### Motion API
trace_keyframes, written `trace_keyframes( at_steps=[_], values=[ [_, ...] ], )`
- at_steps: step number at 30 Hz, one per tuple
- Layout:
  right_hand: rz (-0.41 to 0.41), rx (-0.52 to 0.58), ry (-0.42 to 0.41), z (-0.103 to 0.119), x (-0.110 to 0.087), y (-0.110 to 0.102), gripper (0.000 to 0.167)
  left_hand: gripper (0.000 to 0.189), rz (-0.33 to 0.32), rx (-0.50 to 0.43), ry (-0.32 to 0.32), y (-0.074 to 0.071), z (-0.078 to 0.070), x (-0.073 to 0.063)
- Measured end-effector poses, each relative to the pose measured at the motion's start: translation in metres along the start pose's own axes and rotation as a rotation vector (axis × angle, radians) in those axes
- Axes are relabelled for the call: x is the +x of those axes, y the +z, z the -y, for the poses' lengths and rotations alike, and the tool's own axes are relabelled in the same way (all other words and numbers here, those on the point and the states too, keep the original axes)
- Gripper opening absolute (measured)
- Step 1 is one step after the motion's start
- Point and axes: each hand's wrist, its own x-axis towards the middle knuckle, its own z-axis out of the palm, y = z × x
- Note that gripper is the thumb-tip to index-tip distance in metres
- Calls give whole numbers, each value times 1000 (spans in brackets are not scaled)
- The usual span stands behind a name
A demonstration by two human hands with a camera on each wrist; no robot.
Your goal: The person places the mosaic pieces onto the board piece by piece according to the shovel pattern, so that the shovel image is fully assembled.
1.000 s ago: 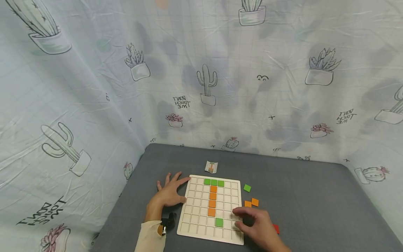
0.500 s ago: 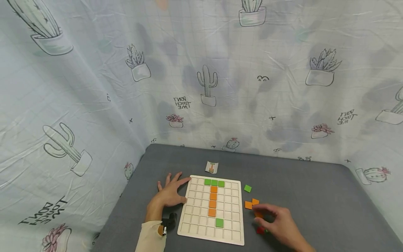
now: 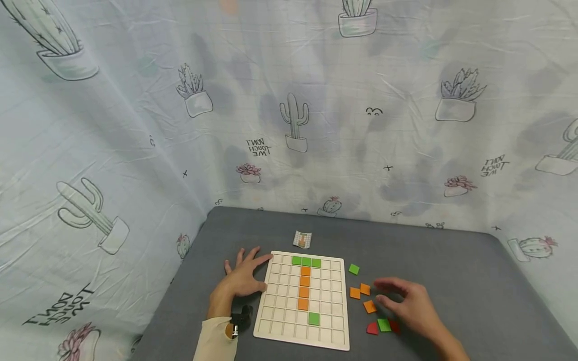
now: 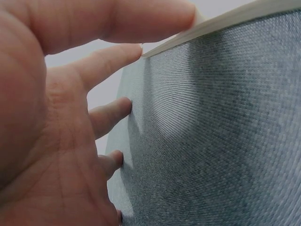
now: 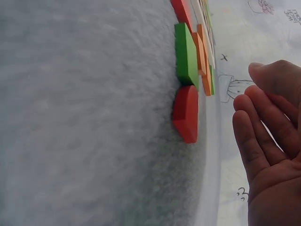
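Observation:
A pale wooden grid board lies on the grey table, with three green tiles in its far row, a column of orange tiles below them and one green tile nearer the front. My left hand spreads its fingers and touches the board's left edge with thumb and index fingertip; in the left wrist view the thumb meets the rim. To the right of the board, my right hand hovers with relaxed, slightly bent fingers and nothing between them, beside the loose orange tiles.
Loose pieces lie right of the board: a green tile, another green tile and red pieces with a rounded side. A small printed pattern card lies behind the board. Patterned cloth hangs behind the table.
My right hand has moved right, from over the board's right edge to beyond the loose tiles, uncovering orange, green and red pieces. The left hand stays at the board's edge.

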Motion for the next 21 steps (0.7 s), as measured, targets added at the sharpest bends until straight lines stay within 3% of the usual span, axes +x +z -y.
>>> trace_keyframes(
  at_steps=[7, 15, 21],
  values=[
    [4, 6, -34, -6, 10, 5, 34, 87, -3, 7, -4, 2, 2, 1],
    [59, -20, 53, -10, 18, 10, 36, 87, -7, 13, -2, 3, 3, 1],
    [103, -28, 57, -11, 22, 11, 35, 87, -7, 15, -3, 2, 4, 1]
  ],
)
